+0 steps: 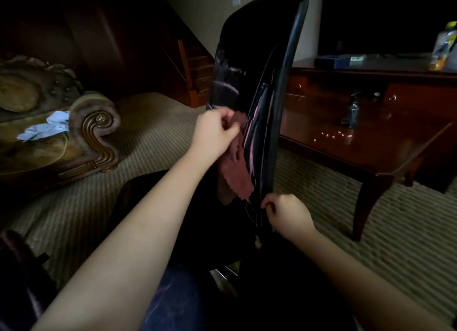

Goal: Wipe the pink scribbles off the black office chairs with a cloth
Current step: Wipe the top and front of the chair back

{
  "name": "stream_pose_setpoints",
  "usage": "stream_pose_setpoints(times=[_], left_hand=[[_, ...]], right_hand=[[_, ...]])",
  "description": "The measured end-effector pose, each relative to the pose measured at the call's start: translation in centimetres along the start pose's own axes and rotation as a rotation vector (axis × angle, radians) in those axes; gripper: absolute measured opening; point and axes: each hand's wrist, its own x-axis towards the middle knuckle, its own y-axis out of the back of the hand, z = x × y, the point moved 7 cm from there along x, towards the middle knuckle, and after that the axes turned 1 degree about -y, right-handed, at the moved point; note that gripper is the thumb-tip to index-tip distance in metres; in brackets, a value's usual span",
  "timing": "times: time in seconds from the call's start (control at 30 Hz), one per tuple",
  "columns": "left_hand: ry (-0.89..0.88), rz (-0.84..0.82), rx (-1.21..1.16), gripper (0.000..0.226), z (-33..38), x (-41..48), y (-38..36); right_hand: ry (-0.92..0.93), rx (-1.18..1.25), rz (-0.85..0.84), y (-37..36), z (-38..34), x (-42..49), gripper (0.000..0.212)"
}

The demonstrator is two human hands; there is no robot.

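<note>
A black office chair's backrest stands upright in front of me, seen nearly edge-on. Pink scribbles streak its glossy face, with longer pink lines lower down. My left hand grips a dusty-pink cloth and holds it against the middle of the backrest; the cloth hangs down below the hand. My right hand pinches the backrest's lower right edge with curled fingers.
A dark wooden table stands to the right with a spray bottle on it, and a yellow-labelled bottle sits on a dresser behind. An ornate sofa with crumpled white tissue is at left. Striped carpet covers the floor.
</note>
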Motion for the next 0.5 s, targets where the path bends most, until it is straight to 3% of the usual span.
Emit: stream_pose_setpoints(times=[0.17,0.4,0.5], left_hand=[[-0.118,0.052,-0.044,0.017,3.5,4.2,0.9],[0.0,-0.11,-0.01,0.015,-2.8,-2.3,-1.6],[-0.064,-0.089,0.057,0.011,-1.1,-0.4,-0.7]], right_hand=[[-0.006,0.001,0.006,0.0,0.0,-0.2,0.022],[-0.025,-0.009,-0.006,0.1,0.5,0.0,0.023],[-0.023,-0.02,-0.02,-0.1,0.2,0.0,0.023]])
